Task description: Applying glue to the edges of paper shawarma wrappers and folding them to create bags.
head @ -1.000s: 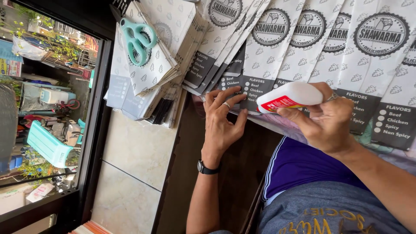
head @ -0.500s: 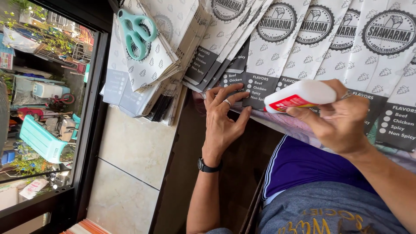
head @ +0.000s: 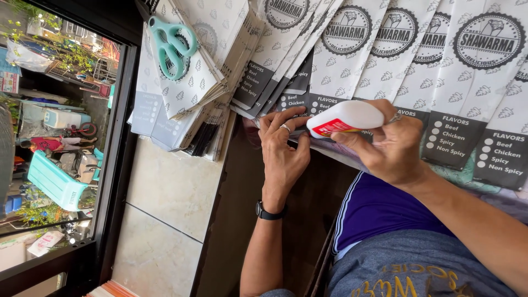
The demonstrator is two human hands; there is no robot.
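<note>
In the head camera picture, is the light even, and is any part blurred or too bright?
Head view: soft, even daylight on the paper sleeves and both hands, left hand and right hand with the white glue bottle, all sharp; the street behind the window is brighter and slightly washed; the picture is rotated sideways.

White, grey and mint on the table

White glue bottle (head: 345,117) with red label; white leaf-patterned paper sleeves (head: 434,66) with dark grey bands; mint-green scissors (head: 170,45); black wristwatch (head: 268,213).
</note>
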